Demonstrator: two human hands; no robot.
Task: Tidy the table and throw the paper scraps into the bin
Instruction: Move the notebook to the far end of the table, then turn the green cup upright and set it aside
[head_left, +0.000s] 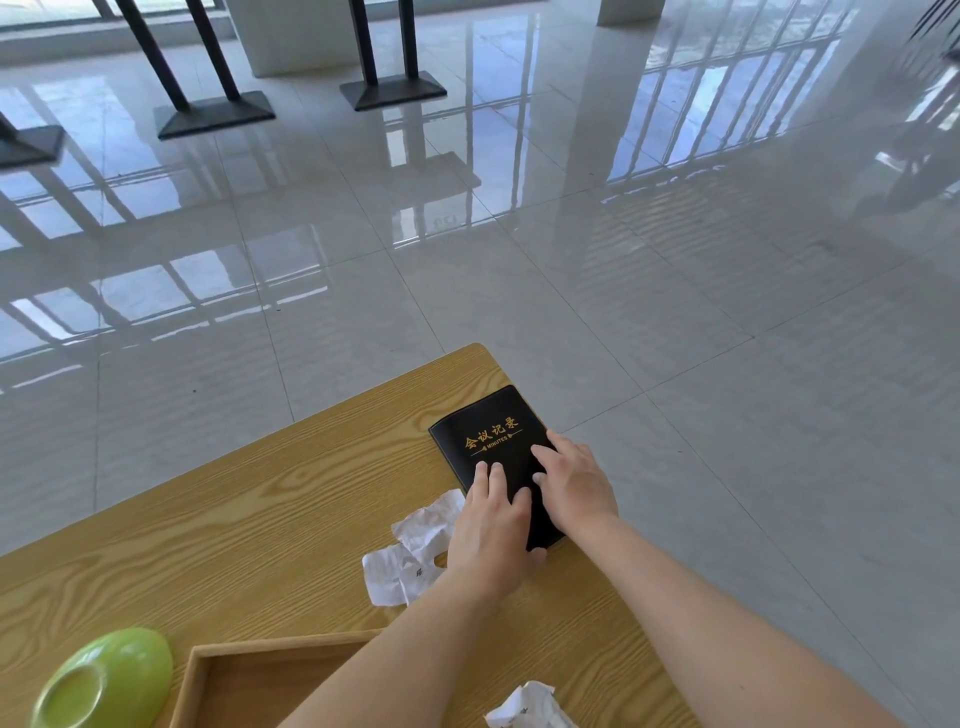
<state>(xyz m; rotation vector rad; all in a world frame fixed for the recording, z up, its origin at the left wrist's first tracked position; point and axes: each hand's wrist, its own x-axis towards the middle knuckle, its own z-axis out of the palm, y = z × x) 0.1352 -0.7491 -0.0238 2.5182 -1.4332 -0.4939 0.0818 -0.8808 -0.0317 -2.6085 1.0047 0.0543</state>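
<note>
A black notebook (488, 436) with gold lettering lies flat near the far right corner of the wooden table (234, 519). My left hand (493, 530) and my right hand (571, 483) both rest flat on its near half, fingers spread, pressing on the cover. Crumpled white paper scraps (410, 551) lie on the table just left of my left hand. Another crumpled scrap (527, 709) sits at the bottom edge, between my forearms. No bin is in view.
A green bowl (104, 680) lies upside down at the near left. A shallow wooden tray (202, 675) is beside it, partly under my left forearm. Glossy tiled floor (675, 260) surrounds the table; black stand bases (215, 111) are far back.
</note>
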